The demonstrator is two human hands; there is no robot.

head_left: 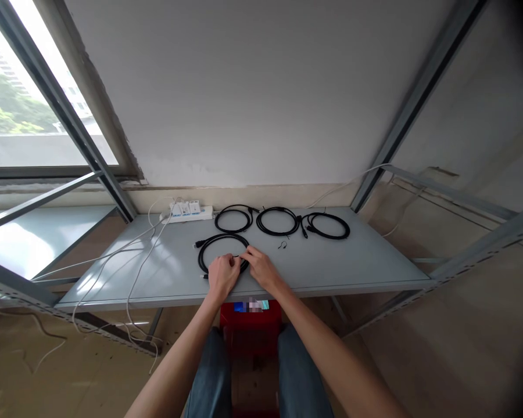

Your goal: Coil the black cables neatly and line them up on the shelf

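Note:
A black cable (213, 239), wound into a coil with connector ends at its left, lies near the front of the grey shelf. My left hand (224, 276) rests over the coil's near side, fingers closed in a pinch; what sits between them is too small to make out. From the right, my right hand (261, 268) has its fingertips closed on the right side of that coil, almost touching the left fingers. Two short thin black ties (283, 245) lie just right of the hands. Behind are more coiled black cables: one at left (234, 231), one in the middle (278, 233), one at right (331, 237).
On the grey shelf (157, 278), a white power strip (190, 215) with plugs stands at the back left. White cords (136, 277) trail over the front edge. Metal uprights flank the shelf, a wall rises behind, and a red stool (250, 334) is below, between my knees.

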